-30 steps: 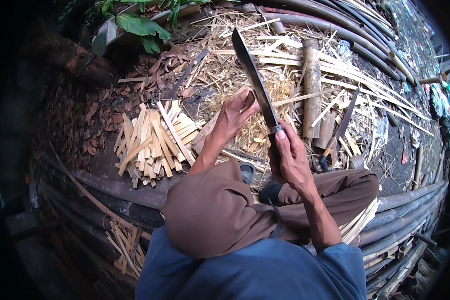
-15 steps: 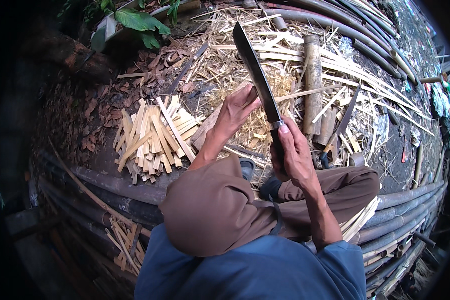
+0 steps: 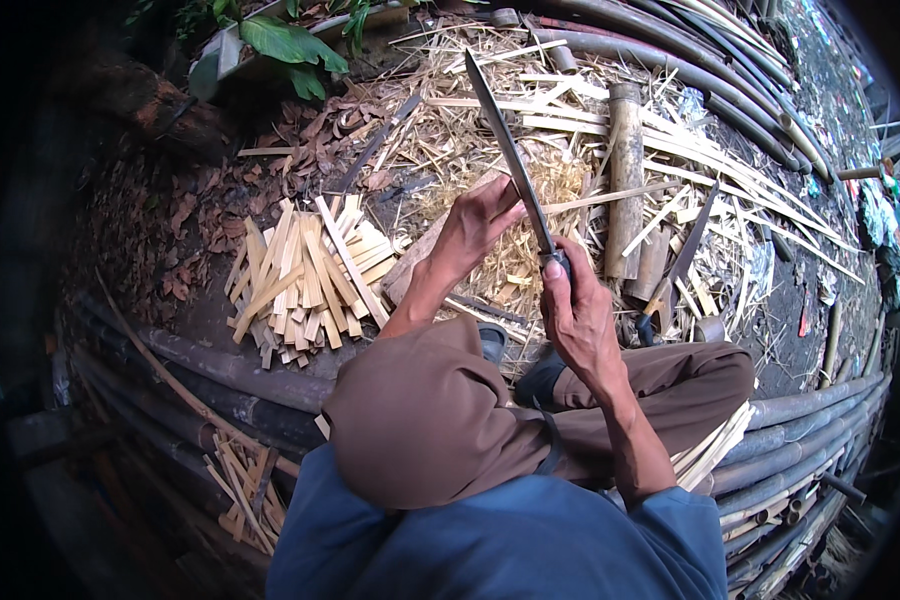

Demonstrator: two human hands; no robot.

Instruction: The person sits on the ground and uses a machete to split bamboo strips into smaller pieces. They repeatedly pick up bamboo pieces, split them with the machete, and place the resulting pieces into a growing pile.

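Note:
My right hand point(image 3: 580, 315) is wrapped round the dark handle of a machete point(image 3: 510, 145), its long blade pointing up and away to the left. The blade is turned nearly edge-on. Left of the blade, my left hand point(image 3: 478, 225) is closed, thumb and fingers pinched at the near end of a thin bamboo strip point(image 3: 610, 195). This strip runs out to the right behind the blade and across a bamboo log. The strip's held end is mostly hidden by my fingers. Below my left hand lies a wooden block point(image 3: 415, 262), partly covered by my wrist.
A pile of short bamboo slats point(image 3: 305, 275) lies to the left. Right of the shavings are the bamboo log point(image 3: 625, 170) and a handsaw point(image 3: 685, 250). Long strips point(image 3: 740, 165) spread at far right. Bamboo poles point(image 3: 805, 430) lie beside my legs, with dry leaves point(image 3: 200, 225) at left.
My right hand has rolled the machete so the blade shows its narrow edge instead of its broad side. My left hand stays almost where it was. The whole view has shifted slightly.

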